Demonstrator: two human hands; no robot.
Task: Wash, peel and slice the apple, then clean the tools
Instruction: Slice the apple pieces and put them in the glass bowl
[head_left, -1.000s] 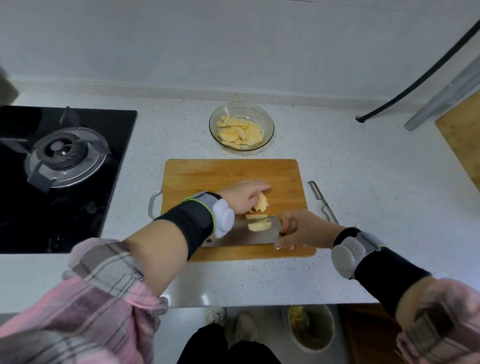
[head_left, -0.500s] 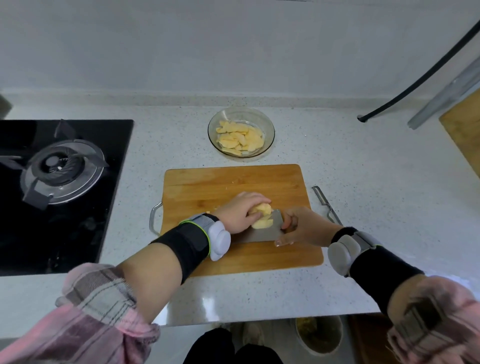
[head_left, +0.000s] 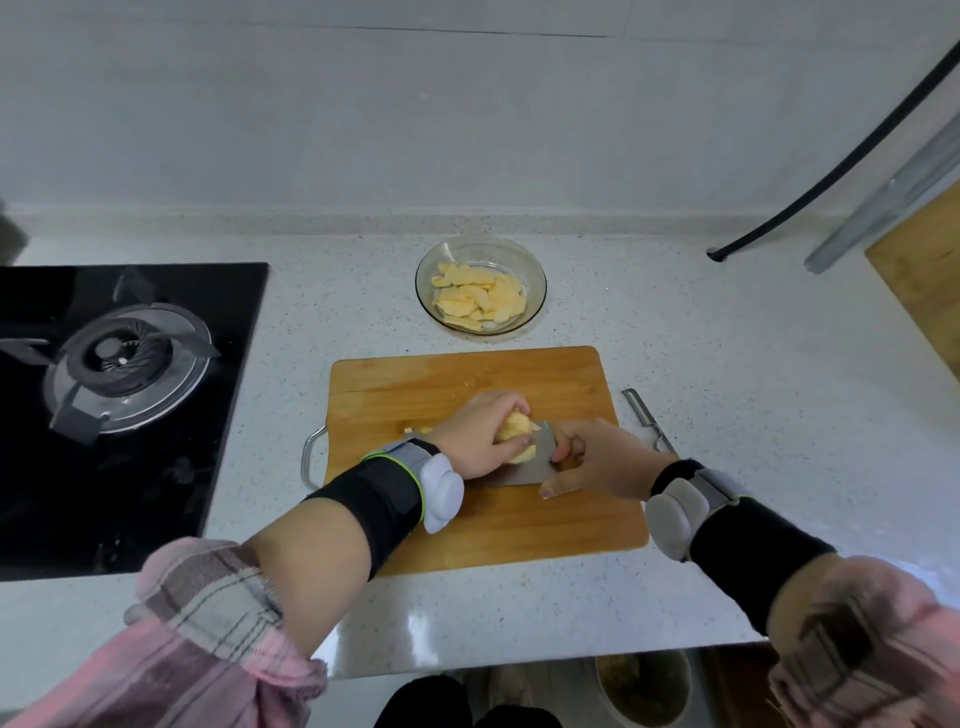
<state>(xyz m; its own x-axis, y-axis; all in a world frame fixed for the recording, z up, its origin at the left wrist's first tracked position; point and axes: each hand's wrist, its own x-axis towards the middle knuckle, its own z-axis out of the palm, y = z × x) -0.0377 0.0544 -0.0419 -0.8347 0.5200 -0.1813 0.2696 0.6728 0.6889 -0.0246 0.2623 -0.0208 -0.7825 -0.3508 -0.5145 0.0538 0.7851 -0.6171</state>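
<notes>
On the wooden cutting board my left hand curls over a bunch of pale peeled apple slices, holding them against the flat cleaver blade. My right hand grips the cleaver by its handle, which the hand hides. The blade lies nearly flat under the slices. A small apple bit lies on the board to the left of my left hand. Behind the board, a glass bowl holds several apple slices.
A metal peeler lies on the counter just right of the board. A black gas hob with a burner fills the left. A black hose and a wooden board are at the far right. A waste bin stands below the counter edge.
My left hand gathered the cut slices from the board onto the cleaver blade and now cups them there. The view shifted upward, so the board sits lower in frame.
</notes>
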